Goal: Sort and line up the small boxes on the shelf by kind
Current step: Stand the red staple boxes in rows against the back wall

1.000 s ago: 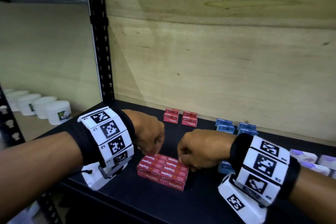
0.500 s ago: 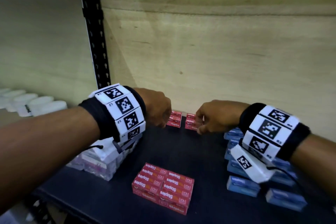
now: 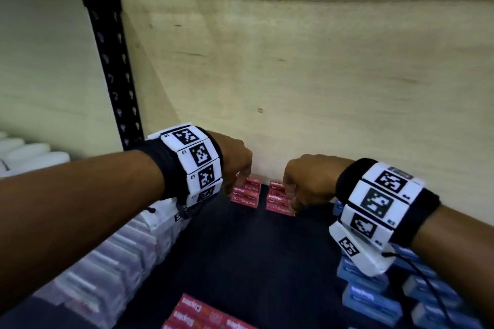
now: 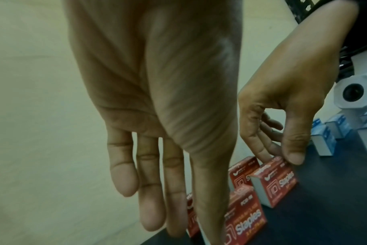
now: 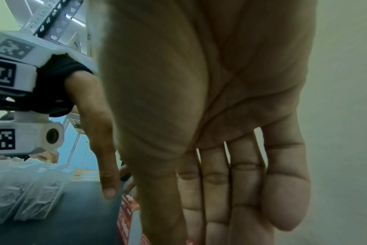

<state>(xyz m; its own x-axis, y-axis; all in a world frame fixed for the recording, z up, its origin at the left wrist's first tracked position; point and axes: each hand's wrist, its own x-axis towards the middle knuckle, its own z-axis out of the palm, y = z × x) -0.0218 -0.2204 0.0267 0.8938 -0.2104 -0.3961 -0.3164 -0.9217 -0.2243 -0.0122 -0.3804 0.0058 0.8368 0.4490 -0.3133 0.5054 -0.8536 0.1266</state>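
Note:
Two short stacks of red staples boxes stand at the back of the black shelf (image 3: 256, 256): the left stack (image 3: 246, 193) and the right stack (image 3: 278, 201). My left hand (image 3: 238, 181) hangs over the left stack (image 4: 245, 220) with straight fingers (image 4: 151, 207) and its thumb down across the stack's front. My right hand (image 3: 292, 200) pinches the top red box of the right stack (image 4: 276, 180) between thumb and fingers. In the right wrist view only a red edge (image 5: 128, 215) shows beside the palm. A flat block of red boxes (image 3: 203, 315) lies at the shelf's front.
Blue boxes (image 3: 374, 296) lie loosely scattered at the right under my right wrist. Clear wrapped packets (image 3: 107, 262) line the left side. The plywood back wall (image 3: 294, 88) stands close behind the stacks, and a black upright post (image 3: 112, 61) marks the left end.
Both hands left the red block at the front and reached back to the two red stacks by the wall. My right hand now pinches the right stack's top box.

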